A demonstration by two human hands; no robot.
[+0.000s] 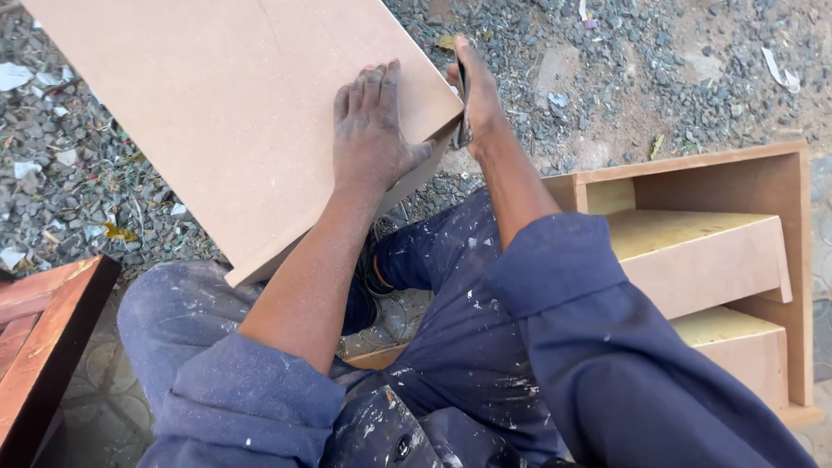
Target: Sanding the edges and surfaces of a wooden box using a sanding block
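We count one large flat fibreboard panel (225, 113), two hands, one open-fronted cabinet (763, 186) with two shelf boards inside it, and one reddish wooden piece (43, 329); the panel is our landmark for what follows.

The panel lies tilted across our lap, its near corner over the blue trouser legs (451, 347) and its far end reaching out above the gravel ground (676, 78); its face is bare and pale brown.

Our left hand (371, 130) is spread flat and fully open on the panel's face, close to its right-hand corner; fingers together and pointing away from us, thumb out toward the edge, palm pressing on the board and gripping nothing.

Our right hand (475, 95) sits just off the panel's right edge, at that same corner; it is closed around a thin dark tool (464, 104) held against the edge; what kind of tool we cannot tell, since only a narrow strip of it shows.

The cabinet stands to the right of the panel, well apart from it; its upper shelf board (693, 251) and lower shelf board (737, 342) both jut forward.

The reddish piece lies to the lower left of the panel, apart from it.
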